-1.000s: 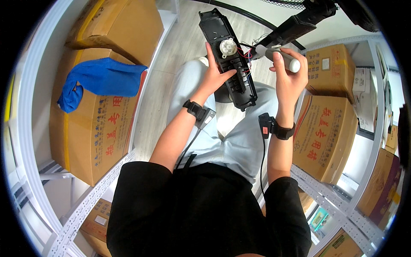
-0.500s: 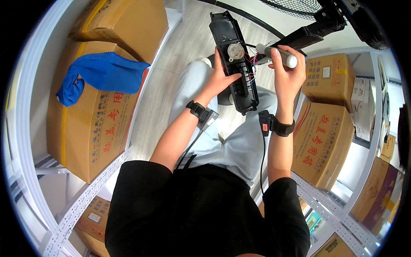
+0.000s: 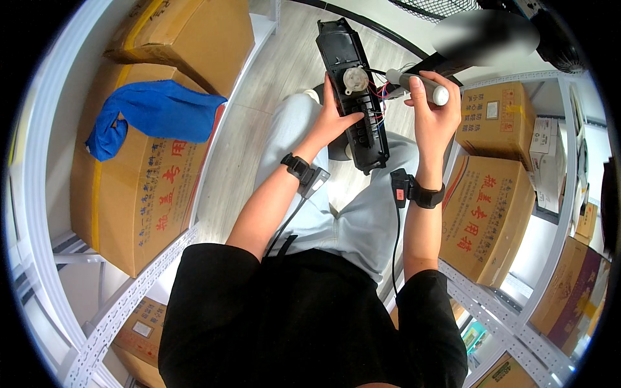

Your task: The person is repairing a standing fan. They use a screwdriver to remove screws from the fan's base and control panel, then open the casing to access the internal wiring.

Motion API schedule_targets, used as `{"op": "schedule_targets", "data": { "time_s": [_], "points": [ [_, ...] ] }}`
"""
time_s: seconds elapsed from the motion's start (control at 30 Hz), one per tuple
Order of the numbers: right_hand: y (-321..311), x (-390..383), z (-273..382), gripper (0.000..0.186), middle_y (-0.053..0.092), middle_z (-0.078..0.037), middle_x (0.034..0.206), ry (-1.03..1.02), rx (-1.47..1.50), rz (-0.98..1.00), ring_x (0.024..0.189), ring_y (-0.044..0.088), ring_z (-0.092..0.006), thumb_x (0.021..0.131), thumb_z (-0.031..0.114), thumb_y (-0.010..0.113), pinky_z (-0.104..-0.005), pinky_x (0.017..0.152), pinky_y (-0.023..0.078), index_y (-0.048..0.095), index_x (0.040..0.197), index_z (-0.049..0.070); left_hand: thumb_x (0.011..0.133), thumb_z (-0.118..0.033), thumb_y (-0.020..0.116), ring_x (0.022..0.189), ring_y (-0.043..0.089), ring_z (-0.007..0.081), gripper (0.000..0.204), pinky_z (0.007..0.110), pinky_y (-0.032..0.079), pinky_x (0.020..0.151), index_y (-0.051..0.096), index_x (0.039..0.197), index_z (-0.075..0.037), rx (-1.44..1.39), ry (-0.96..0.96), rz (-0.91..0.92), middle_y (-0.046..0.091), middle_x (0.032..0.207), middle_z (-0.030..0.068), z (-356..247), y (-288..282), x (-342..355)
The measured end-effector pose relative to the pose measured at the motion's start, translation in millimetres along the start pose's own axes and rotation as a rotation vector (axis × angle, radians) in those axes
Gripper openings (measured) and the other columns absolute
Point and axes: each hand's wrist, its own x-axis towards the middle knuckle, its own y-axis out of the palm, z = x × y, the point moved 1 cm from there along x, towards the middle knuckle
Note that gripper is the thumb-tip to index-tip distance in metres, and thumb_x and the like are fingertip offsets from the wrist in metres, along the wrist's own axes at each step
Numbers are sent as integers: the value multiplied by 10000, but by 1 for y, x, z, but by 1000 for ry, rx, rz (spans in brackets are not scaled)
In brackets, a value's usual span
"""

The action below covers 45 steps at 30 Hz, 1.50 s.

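Observation:
My left hand (image 3: 333, 119) grips the side of a long black plastic housing (image 3: 339, 52), its thumb lying across the inner face. The housing is tilted lengthwise above my knees. Set in it is a round, pale grey motor-like part (image 3: 355, 80), with several thin red, blue and white wires (image 3: 380, 97) along its right side. My right hand (image 3: 435, 110) is closed around the thick grey handle of a screwdriver (image 3: 417, 84) with a white butt end. Its thin dark shaft points left toward the round part; whether the tip touches is too small to tell.
A black fan with a mesh guard (image 3: 440, 8) stands at the far right, close beyond the screwdriver. White metal shelves (image 3: 145, 307) with cardboard boxes (image 3: 155, 194) flank both sides. A blue cloth (image 3: 165, 110) lies on a left box. Cables (image 3: 396, 252) trail from both wrist straps.
Almost nothing differs. The screwdriver and my right hand have shifted very slightly, and the housing has moved a tiny amount. Both grips are the same.

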Motion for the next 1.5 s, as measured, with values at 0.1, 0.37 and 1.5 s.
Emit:
{"op": "schedule_targets", "data": {
  "time_s": [0.1,0.37,1.5],
  "points": [
    [-3,3,-5,231,635,-54,969,-89,-25,83,823,637,-137,821,189,796,-258,644,534,693,972,48,788,66,715,1288,476,266,1204,392,424,1052,-204,1527,-180,-67,-17,11,374,1472,174,-6,2,-1],
    [-4,24,17,365,692,-79,896,-127,-120,90,706,696,-220,838,271,775,-340,627,544,611,1091,65,802,69,706,1238,515,249,1195,382,447,1022,-210,1526,-187,-95,-25,30,413,1445,164,-5,2,-1],
    [1,50,37,241,635,-138,837,-275,-667,350,731,647,-343,841,188,716,-424,660,517,594,1027,96,808,72,699,1225,532,242,1189,381,447,1024,-208,1528,-197,-79,-55,59,407,1462,165,3,0,-1]
  ]
}}
